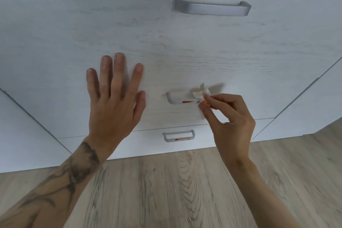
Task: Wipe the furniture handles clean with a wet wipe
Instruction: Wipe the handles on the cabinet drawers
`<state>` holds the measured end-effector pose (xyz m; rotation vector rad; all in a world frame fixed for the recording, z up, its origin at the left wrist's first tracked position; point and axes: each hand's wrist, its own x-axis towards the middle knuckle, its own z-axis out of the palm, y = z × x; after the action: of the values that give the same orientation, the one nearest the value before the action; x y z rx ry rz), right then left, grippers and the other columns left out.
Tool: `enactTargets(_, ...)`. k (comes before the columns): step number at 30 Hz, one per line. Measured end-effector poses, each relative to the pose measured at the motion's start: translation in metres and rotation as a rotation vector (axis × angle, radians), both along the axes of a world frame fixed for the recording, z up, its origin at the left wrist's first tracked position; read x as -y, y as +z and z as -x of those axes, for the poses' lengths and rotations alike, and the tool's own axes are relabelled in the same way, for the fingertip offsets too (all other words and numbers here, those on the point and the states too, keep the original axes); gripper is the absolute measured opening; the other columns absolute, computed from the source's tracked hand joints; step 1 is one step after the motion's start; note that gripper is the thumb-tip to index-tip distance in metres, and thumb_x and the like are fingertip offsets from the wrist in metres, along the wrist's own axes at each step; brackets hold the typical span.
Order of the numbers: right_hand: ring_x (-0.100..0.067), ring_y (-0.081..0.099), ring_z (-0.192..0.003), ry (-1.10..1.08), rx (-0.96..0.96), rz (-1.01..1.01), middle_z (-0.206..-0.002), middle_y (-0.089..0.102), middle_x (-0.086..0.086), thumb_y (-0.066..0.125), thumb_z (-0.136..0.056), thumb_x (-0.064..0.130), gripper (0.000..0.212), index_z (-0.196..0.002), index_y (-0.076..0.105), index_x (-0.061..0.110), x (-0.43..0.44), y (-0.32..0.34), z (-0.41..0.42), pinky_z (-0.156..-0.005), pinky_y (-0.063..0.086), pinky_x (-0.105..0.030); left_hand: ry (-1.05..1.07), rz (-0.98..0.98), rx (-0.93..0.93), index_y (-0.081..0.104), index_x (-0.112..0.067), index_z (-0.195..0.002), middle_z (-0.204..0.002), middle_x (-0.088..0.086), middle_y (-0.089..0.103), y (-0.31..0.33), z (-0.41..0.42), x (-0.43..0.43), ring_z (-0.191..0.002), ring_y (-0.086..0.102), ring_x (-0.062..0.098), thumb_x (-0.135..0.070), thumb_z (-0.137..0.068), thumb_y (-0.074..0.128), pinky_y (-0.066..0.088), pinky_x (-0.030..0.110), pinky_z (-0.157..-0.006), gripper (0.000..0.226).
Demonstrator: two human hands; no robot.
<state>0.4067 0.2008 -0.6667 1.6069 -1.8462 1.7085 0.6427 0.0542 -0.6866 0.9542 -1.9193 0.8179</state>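
Between thumb and fingertips of the right hand (231, 116) a crumpled wet wipe (200, 93) is pinched and pressed to the right end of the middle handle (175, 102), where an orange smear is seen. Just left of that handle the left hand (114, 98) is laid flat on the drawer front (185, 52), fingers straight and spread. Between the two wrists a smeared lower handle (178, 135) is seen.

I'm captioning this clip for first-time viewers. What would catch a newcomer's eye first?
The right hand pinches a crumpled white wipe against the right end of the middle handle, which bears an orange-red smear. The left hand lies flat, fingers spread, on the drawer front to its left. The bottom handle also shows orange marks.
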Motion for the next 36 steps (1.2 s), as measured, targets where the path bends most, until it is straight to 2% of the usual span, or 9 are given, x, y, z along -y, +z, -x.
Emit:
enactTargets(4, -0.007, 0.065, -0.091, 0.054, -0.107, 0.034, -0.098, 0.07, -0.009, 0.084, -0.089, 0.001, 0.021, -0.109, 0.083, 0.008, 0.006, 0.002, 0.011, -0.08, 0.053, -0.017, 0.015, 0.02, 0.006, 0.002, -0.018, -0.172, -0.171, 0.021, -0.002, -0.001, 0.002, 0.003, -0.164, -0.012, 0.039, -0.039, -0.112, 0.049, -0.008, 0.057, -0.132, 0.08)
enactTargets(7, -0.001, 0.061, -0.089, 0.132, -0.144, 0.016, -0.096, 0.066, -0.001, 0.084, -0.089, 0.0, 0.021, -0.109, 0.083, 0.008, 0.014, 0.001, 0.004, -0.079, 0.051, -0.014, 0.034, 0.04, 0.018, 0.0, -0.018, -0.172, -0.169, 0.022, 0.0, -0.001, 0.002, 0.003, -0.158, 0.001, 0.044, -0.04, -0.111, 0.049, -0.009, 0.056, -0.132, 0.081)
enactTargets(9, -0.006, 0.057, -0.089, 0.142, -0.186, -0.007, -0.096, 0.063, 0.005, 0.085, -0.089, 0.002, 0.02, -0.108, 0.084, 0.009, 0.017, 0.001, 0.006, -0.079, 0.046, -0.013, 0.036, 0.047, 0.023, -0.001, -0.019, -0.172, -0.169, 0.023, 0.002, -0.001, 0.002, 0.004, -0.156, 0.002, 0.044, -0.041, -0.111, 0.05, -0.009, 0.056, -0.132, 0.082)
enactTargets(14, -0.026, 0.058, -0.091, 0.072, -0.23, 0.014, -0.094, 0.069, -0.001, 0.084, -0.092, 0.009, 0.016, -0.108, 0.084, 0.013, 0.014, -0.001, 0.021, -0.077, 0.049, -0.031, 0.044, 0.051, 0.028, 0.0, -0.018, -0.172, -0.167, 0.025, 0.005, 0.0, 0.001, 0.003, -0.155, 0.003, 0.046, -0.041, -0.111, 0.05, -0.009, 0.056, -0.131, 0.082)
enactTargets(20, -0.02, 0.055, -0.093, 0.135, -0.29, 0.004, -0.094, 0.068, -0.001, 0.084, -0.092, 0.009, 0.015, -0.107, 0.084, 0.011, 0.02, 0.003, 0.024, -0.08, 0.045, -0.019, 0.05, 0.06, 0.034, 0.001, -0.018, -0.172, -0.167, 0.025, 0.006, 0.0, 0.001, 0.005, -0.155, 0.003, 0.046, -0.042, -0.111, 0.05, -0.009, 0.056, -0.131, 0.082)
enactTargets(25, -0.025, 0.059, -0.092, 0.104, -0.234, 0.007, -0.091, 0.07, -0.003, 0.085, -0.091, 0.01, 0.014, -0.105, 0.084, 0.011, 0.016, 0.002, 0.021, -0.078, 0.049, -0.027, 0.06, 0.06, 0.03, -0.003, -0.019, -0.172, -0.166, 0.026, 0.008, -0.001, 0.002, 0.006, -0.154, 0.004, 0.047, -0.043, -0.111, 0.049, -0.01, 0.055, -0.131, 0.084)
enactTargets(29, -0.021, 0.054, -0.093, 0.198, -0.331, 0.061, -0.088, 0.073, 0.001, 0.085, -0.091, 0.017, 0.01, -0.1, 0.086, 0.012, 0.032, 0.007, 0.001, -0.081, 0.045, -0.028, 0.065, 0.066, 0.04, -0.002, -0.019, -0.172, -0.166, 0.026, 0.009, 0.0, 0.001, 0.006, -0.153, 0.009, 0.049, -0.043, -0.11, 0.051, -0.007, 0.056, -0.131, 0.085)
enactTargets(34, -0.02, 0.05, -0.098, 0.142, -0.285, 0.03, -0.092, 0.067, 0.008, 0.084, -0.092, 0.015, 0.011, -0.103, 0.085, 0.014, 0.023, 0.002, 0.017, -0.077, 0.05, -0.045, 0.055, 0.058, 0.044, 0.0, -0.019, -0.172, -0.168, 0.023, 0.006, -0.001, 0.0, 0.004, -0.156, 0.004, 0.044, -0.042, -0.11, 0.052, -0.006, 0.056, -0.132, 0.084)
enactTargets(36, -0.017, 0.048, -0.098, 0.135, -0.271, 0.039, -0.09, 0.068, 0.006, 0.084, -0.093, 0.018, 0.01, -0.102, 0.085, 0.016, 0.026, 0.001, 0.007, -0.077, 0.048, -0.046, 0.058, 0.059, 0.043, 0.001, -0.018, -0.172, -0.168, 0.024, 0.007, 0.0, 0.0, 0.003, -0.156, 0.005, 0.044, -0.041, -0.11, 0.052, -0.005, 0.056, -0.132, 0.083)
